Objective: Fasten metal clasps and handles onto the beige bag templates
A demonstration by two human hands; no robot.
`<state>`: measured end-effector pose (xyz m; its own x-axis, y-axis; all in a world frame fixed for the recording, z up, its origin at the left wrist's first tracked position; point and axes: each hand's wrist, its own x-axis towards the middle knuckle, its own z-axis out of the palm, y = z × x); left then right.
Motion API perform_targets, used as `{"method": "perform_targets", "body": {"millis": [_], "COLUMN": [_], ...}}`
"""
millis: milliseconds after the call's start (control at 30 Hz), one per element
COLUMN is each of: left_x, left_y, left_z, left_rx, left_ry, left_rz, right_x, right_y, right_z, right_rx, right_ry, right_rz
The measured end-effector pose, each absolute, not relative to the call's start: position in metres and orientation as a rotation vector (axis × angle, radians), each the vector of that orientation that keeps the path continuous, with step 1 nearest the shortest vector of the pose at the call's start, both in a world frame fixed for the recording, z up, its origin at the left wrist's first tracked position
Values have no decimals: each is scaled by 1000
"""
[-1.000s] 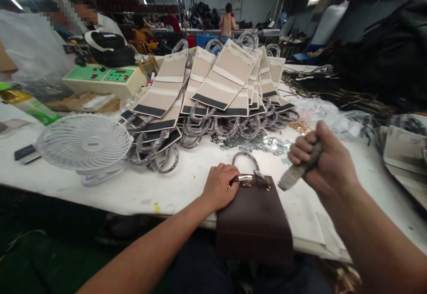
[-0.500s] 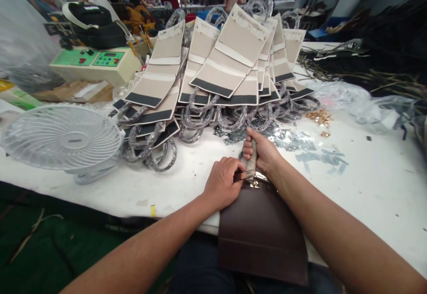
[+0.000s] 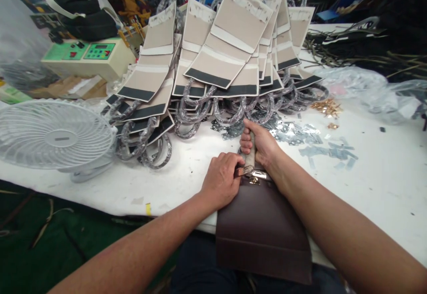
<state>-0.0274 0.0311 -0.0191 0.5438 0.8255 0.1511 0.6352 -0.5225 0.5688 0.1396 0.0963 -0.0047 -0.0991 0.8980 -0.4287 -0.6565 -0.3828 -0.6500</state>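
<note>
A dark brown leather-like bag panel (image 3: pixel 263 223) hangs from the table's front edge over my lap, with shiny gold metal fittings (image 3: pixel 255 179) along its top. My left hand (image 3: pixel 224 176) is closed on the panel's upper left edge, its fingertips beside the fittings. My right hand (image 3: pixel 262 145) is wrapped round a tool with a tan handle (image 3: pixel 248 157), held upright; the tool's lower end meets the top of the panel by the fittings. The tool's exact kind is hidden by my fingers.
Beige panels (image 3: pixel 233 40) with plastic-wrapped handles (image 3: pixel 230 112) are piled ahead. Small grey metal plates (image 3: pixel 296 133) and gold pieces (image 3: pixel 327 107) lie to the right. A white fan (image 3: pixel 62 138) and a control box (image 3: pixel 90 60) stand left. Clear plastic (image 3: pixel 370 89) lies right.
My view has tipped down a little, so the pile sits higher in the picture. Both hands keep their grips, and the gold fittings show more plainly below the tool.
</note>
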Motion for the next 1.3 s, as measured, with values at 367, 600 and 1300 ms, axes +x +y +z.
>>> {"method": "perform_targets", "body": {"millis": [367, 600, 1300], "left_x": [-19, -14, -15], "left_y": [29, 29, 29], "left_z": [-21, -20, -21], "left_rx": [2323, 2335, 2338], "left_ry": [1281, 1336, 1308], "left_rz": [570, 529, 598], "right_x": [136, 134, 145], "right_y": [94, 94, 92], "right_z": [-7, -6, 6], "right_rx": [-967, -1004, -927], "right_ry": [-355, -382, -390], "right_rz": [1752, 1721, 1703]}}
